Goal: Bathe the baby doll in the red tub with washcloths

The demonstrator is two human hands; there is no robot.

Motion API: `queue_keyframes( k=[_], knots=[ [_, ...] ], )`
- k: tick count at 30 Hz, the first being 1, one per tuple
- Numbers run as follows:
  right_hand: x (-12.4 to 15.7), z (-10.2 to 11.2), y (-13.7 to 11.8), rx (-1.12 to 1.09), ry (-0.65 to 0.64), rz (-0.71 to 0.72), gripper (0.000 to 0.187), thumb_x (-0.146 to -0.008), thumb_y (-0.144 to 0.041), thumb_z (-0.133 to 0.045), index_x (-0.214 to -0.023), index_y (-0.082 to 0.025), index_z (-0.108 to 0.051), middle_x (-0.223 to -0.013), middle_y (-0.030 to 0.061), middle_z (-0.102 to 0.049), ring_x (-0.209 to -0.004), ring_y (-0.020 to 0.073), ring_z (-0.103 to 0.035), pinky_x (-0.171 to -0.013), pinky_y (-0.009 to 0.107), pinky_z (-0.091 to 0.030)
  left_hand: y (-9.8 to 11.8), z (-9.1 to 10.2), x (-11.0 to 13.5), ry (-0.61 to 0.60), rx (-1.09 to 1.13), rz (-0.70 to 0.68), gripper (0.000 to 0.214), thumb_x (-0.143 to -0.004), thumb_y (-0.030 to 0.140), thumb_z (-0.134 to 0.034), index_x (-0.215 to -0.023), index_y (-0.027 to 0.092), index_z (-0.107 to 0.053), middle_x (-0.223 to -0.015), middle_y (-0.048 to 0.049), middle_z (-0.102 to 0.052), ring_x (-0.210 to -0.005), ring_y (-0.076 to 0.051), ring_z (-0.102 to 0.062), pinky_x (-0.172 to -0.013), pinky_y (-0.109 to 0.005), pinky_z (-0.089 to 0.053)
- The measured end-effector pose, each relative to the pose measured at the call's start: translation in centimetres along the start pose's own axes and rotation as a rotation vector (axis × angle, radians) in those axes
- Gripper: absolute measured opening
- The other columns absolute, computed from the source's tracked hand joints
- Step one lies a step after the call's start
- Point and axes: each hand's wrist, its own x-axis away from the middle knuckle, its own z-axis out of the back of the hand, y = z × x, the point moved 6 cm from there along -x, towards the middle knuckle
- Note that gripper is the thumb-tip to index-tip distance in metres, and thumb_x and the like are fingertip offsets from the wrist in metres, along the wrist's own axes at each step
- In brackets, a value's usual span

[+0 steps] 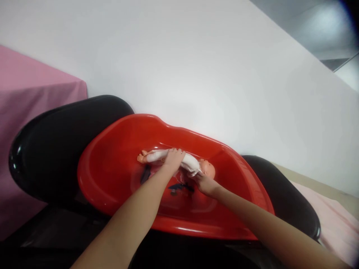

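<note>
A baby doll (190,163) in white clothing lies on its side inside a red baby bathtub (103,179). Its head points right and its bare feet point left. Over the middle of its body, my left hand (175,158) is closed, fingers curled across the white cloth. My right hand (206,183) grips the doll at the shoulder, just below the head; its fingertips are partly hidden by the cloth. Beneath the doll, dark and pinkish shapes (179,186) show on the tub's floor, too unclear to name.
A glossy black surface (56,149) stands left of the tub and another black one (283,194) to its right. Pink cloth (42,78) hangs at the left, and paler pink cloth (331,220) lies at the right. A white wall (168,56) rises behind.
</note>
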Motion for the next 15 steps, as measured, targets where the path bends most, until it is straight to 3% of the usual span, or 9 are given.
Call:
queue_keyframes(
  k=[3,5,7,9,12,15],
  knots=[
    [-1.2,0.7,-2.1,0.210,-0.046,0.046,0.031,-0.087,-0.004,-0.043,-0.092,-0.014,-0.072,-0.111,0.0145,-0.067,-0.118,0.0284,-0.052,-0.111,0.054,-0.029,0.0,-0.3,-0.3,0.015,-0.005,0.001,0.024,-0.090,0.011,-0.046,-0.112,0.015,-0.056,-0.107,-0.0113,-0.063,-0.102,-0.027,-0.057,-0.083,-0.040,-0.042],
    [-3.3,1.5,-4.7,0.259,-0.022,0.173,0.032,-0.090,-0.008,-0.040,-0.090,-0.013,-0.072,-0.093,0.0131,-0.070,-0.104,0.0265,-0.057,-0.107,0.053,-0.033,0.0,-0.5,-0.5,0.038,-0.015,-0.001,0.024,-0.091,0.010,-0.044,-0.111,0.015,-0.057,-0.106,-0.0111,-0.063,-0.100,-0.027,-0.058,-0.082,-0.041,-0.042],
    [-5.8,2.5,-7.1,0.254,0.036,0.312,0.035,-0.093,-0.012,-0.036,-0.095,-0.010,-0.070,-0.093,0.0136,-0.069,-0.105,0.0266,-0.056,-0.105,0.050,-0.034,0.0,-0.6,-0.5,0.052,-0.018,0.004,0.024,-0.092,0.012,-0.042,-0.111,0.016,-0.056,-0.107,-0.0109,-0.063,-0.100,-0.027,-0.057,-0.083,-0.041,-0.042],
    [-8.6,3.2,-8.1,0.199,0.094,0.356,0.035,-0.093,-0.012,-0.035,-0.106,-0.005,-0.067,-0.107,0.0160,-0.067,-0.117,0.0280,-0.049,-0.108,0.047,-0.031,0.0,-0.5,-0.5,0.046,-0.013,0.010,0.023,-0.093,0.014,-0.043,-0.111,0.016,-0.056,-0.107,-0.0109,-0.063,-0.102,-0.026,-0.056,-0.084,-0.040,-0.041],
    [-12.1,3.3,-6.1,0.052,0.168,0.118,0.039,-0.095,-0.014,-0.033,-0.125,-0.003,-0.056,-0.133,0.0166,-0.055,-0.128,0.0280,-0.042,-0.109,0.041,-0.031,0.1,-0.3,-0.2,0.026,-0.020,0.022,0.022,-0.092,0.012,-0.044,-0.109,0.015,-0.056,-0.106,-0.0115,-0.063,-0.102,-0.025,-0.056,-0.085,-0.039,-0.041],
    [-13.0,1.9,-3.3,0.001,0.134,-0.086,0.041,-0.094,-0.011,-0.034,-0.128,-0.002,-0.053,-0.136,0.0183,-0.053,-0.126,0.0276,-0.047,-0.107,0.038,-0.035,0.2,-0.2,0.0,0.030,-0.035,0.007,0.022,-0.092,0.012,-0.043,-0.109,0.015,-0.057,-0.105,-0.0116,-0.063,-0.101,-0.026,-0.056,-0.083,-0.040,-0.041]
  ],
)
